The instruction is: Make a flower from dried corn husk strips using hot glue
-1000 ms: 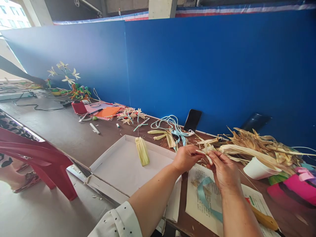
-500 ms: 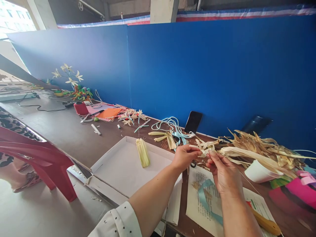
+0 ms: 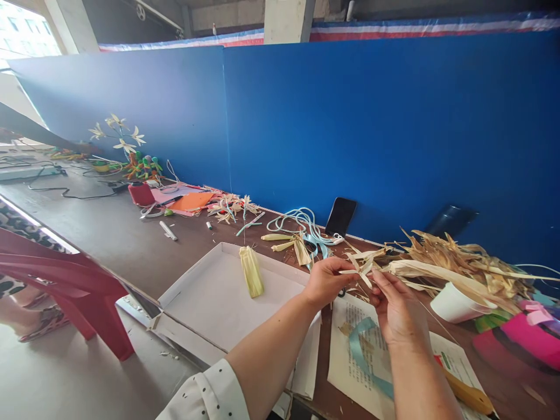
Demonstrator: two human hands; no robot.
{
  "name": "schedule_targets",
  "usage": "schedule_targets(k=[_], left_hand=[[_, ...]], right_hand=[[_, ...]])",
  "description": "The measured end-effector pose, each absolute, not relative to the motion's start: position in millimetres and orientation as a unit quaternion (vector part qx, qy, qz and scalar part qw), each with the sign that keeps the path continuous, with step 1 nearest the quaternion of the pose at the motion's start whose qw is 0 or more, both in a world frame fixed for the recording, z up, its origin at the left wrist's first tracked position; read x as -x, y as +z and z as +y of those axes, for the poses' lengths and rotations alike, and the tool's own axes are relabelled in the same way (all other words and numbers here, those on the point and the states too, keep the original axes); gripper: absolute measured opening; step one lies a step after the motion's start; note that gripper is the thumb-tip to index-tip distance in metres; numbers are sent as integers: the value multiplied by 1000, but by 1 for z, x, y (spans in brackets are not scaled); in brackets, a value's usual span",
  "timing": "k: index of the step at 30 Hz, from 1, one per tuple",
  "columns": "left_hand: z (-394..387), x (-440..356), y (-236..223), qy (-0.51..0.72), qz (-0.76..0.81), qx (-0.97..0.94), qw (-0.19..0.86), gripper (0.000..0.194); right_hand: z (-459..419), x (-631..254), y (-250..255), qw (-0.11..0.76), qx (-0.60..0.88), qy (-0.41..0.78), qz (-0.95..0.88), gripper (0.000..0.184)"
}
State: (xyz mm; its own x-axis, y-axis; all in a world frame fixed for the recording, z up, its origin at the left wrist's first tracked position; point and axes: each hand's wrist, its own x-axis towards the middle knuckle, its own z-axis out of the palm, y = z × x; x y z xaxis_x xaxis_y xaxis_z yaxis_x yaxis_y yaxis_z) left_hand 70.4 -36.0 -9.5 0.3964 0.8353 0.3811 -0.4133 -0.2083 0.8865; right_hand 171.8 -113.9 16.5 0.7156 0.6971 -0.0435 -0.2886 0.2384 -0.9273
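Note:
Between my two hands is a pale corn-husk flower with narrow pointed petals. My left hand pinches it from the left, fingertips closed. From the right, my right hand grips it near its centre between thumb and fingers; the part inside that grip is hidden. Beneath the hands lies a printed sheet with a light-blue ribbon on it. Left of my hands, a yellow-green husk piece rests in a shallow white box lid. Just beyond are husk bits and a coil of blue cord.
A phone leans on the blue partition. Dried husks, a white cup, a pink container and a yellow-handled tool crowd the right. A red chair stands left, with a person's foot behind it.
The flower has turned a little in my fingertips, so its petals point differently. Both hands stay in nearly the same place, and the view has shifted slightly.

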Motion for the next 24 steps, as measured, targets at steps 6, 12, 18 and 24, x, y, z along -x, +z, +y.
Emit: schedule_targets(k=[6, 12, 18, 24], left_hand=[[-34, -72, -14, 540, 147, -637, 530, 14], [-35, -73, -18, 516, 164, -641, 543, 12], [-36, -72, -16, 511, 188, -648, 533, 14], [-36, -71, -14, 499, 195, -641, 550, 20]], right_hand=[[-113, -176, 7, 746, 554, 277, -244, 33], [-113, -178, 4, 736, 568, 263, -260, 34], [-114, -175, 8, 742, 558, 271, -256, 32], [-115, -174, 10, 749, 543, 293, -242, 34]])
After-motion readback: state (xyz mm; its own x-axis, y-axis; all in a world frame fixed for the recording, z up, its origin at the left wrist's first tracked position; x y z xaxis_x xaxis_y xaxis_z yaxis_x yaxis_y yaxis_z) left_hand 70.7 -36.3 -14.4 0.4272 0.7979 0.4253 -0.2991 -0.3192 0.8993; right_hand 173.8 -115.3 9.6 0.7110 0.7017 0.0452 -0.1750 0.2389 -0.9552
